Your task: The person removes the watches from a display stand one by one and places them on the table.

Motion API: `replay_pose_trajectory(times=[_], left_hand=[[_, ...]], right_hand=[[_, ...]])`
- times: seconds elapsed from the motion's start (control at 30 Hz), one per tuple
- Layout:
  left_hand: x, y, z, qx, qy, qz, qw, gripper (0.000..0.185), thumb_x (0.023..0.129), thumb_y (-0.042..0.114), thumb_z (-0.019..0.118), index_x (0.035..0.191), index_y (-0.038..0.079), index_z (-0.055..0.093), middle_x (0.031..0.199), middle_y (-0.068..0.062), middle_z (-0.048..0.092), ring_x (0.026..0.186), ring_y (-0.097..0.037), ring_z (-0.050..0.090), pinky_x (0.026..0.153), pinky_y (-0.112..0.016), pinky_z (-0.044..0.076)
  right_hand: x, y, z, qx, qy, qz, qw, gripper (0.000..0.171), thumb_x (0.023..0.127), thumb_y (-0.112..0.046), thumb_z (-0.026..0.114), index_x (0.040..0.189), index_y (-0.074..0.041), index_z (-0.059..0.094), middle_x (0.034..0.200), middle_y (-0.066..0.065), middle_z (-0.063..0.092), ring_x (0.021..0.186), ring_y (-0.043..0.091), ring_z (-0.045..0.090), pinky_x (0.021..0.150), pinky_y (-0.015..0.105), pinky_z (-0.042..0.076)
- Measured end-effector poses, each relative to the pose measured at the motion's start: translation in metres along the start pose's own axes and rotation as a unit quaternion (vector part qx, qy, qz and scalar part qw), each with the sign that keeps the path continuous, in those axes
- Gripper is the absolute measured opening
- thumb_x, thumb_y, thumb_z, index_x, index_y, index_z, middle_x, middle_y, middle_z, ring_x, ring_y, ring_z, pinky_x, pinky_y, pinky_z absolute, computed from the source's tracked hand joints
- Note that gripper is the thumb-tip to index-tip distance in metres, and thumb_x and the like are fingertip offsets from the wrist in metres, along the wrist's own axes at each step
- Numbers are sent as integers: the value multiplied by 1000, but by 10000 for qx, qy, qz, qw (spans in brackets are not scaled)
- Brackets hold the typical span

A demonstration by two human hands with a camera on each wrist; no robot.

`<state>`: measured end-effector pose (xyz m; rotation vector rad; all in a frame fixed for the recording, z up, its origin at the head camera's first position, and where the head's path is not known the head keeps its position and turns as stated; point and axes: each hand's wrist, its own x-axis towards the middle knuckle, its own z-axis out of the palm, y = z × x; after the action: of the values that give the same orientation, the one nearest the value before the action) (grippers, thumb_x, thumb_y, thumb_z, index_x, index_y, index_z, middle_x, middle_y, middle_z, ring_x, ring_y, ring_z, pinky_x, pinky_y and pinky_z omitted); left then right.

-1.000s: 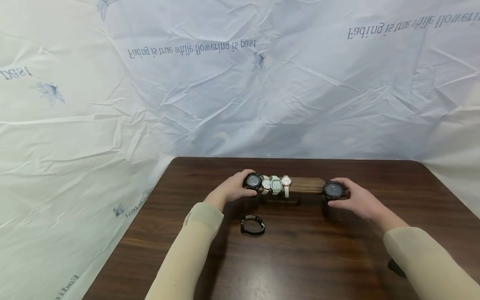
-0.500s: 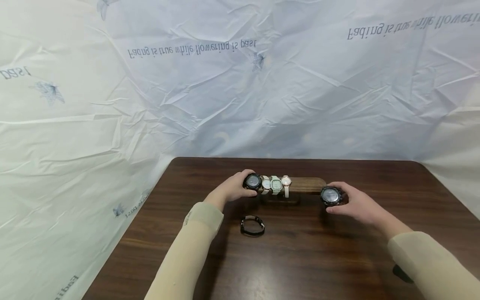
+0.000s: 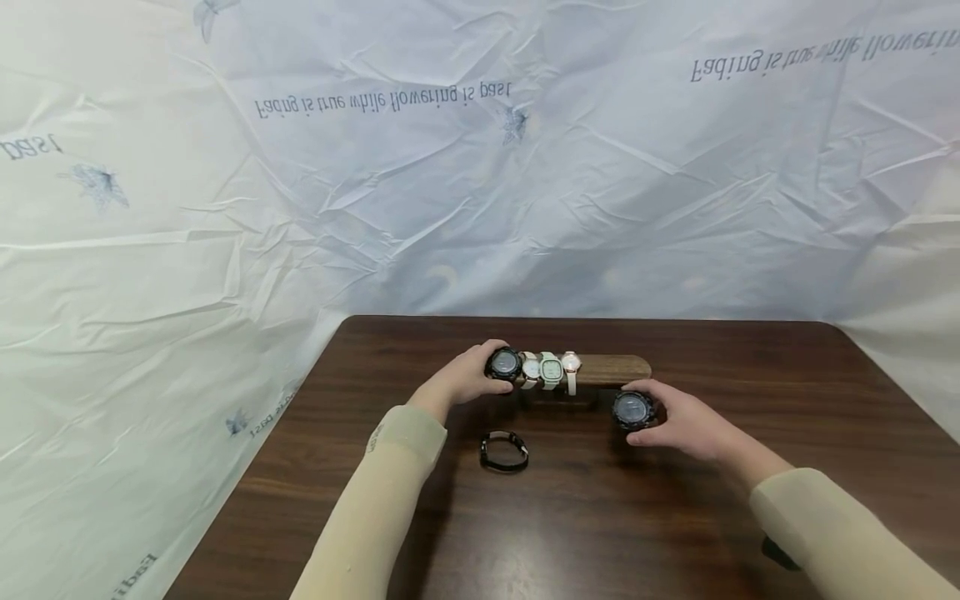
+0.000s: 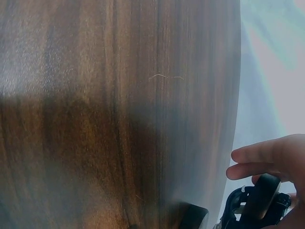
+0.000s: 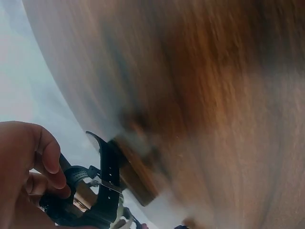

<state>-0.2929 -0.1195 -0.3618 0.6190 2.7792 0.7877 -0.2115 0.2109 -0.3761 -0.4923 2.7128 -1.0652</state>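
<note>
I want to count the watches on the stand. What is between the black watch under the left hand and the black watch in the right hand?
Head view: between the left hand's black watch and the right hand's black watch, three pale watches sit on the wooden bar, then bare bar.

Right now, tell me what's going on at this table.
A person is handling watches at a wooden stand on a dark table. The left hand grips the black watch at the stand's left end, next to three pale watches on the bar. The right hand holds a second black watch off the bar, just in front of its right end. A black strap watch lies loose on the table.
</note>
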Motion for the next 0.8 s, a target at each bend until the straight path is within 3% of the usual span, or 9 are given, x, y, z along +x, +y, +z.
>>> replay_pose_trajectory(times=[0.33, 0.8], left_hand=[[1, 0, 0, 0, -4, -3, 10000, 67, 75, 39, 64, 131, 26, 31, 118, -3, 42, 103, -15, 45, 81, -35, 39], [1, 0, -1, 51, -14, 12, 10000, 68, 75, 40, 65, 132, 25, 30, 118, -3, 43, 103, -16, 45, 81, -36, 39]], right_hand=[[6, -7, 15, 108, -30, 33, 9999, 72, 66, -39, 73, 127, -22, 39, 109, 3, 50, 94, 17, 50, 69, 35, 40], [15, -11, 29, 162, -118, 62, 9998, 74, 64, -39, 74, 128, -22, 39, 109, 2, 51, 93, 15, 50, 72, 35, 40]])
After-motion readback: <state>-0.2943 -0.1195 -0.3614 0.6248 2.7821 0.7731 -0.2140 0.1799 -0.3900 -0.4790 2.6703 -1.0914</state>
